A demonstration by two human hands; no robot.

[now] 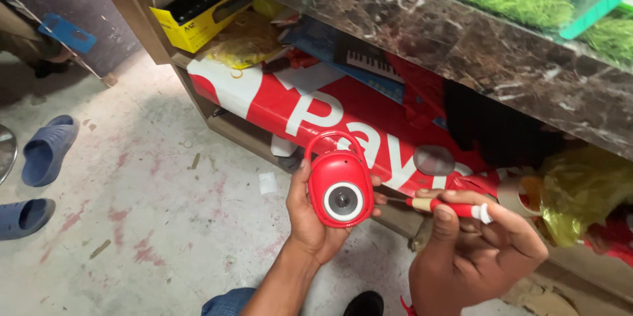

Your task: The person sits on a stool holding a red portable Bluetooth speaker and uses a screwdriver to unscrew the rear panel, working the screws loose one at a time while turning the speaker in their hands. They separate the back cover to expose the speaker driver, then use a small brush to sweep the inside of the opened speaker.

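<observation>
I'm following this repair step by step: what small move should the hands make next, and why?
Probably bring the screwdriver tip onto the red device. The left hand holds it face-up; the right hand grips the tool, whose tip sits just beside the casing, apparently not yet on it.

Red handled gadget (pixel 339 187) upright; red-handled screwdriver (pixel 448 208) level beside it.

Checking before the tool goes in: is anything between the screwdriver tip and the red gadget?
Nothing visible. The screwdriver in the right hand points at the red gadget, held by the left hand, with only open air between them.
</observation>
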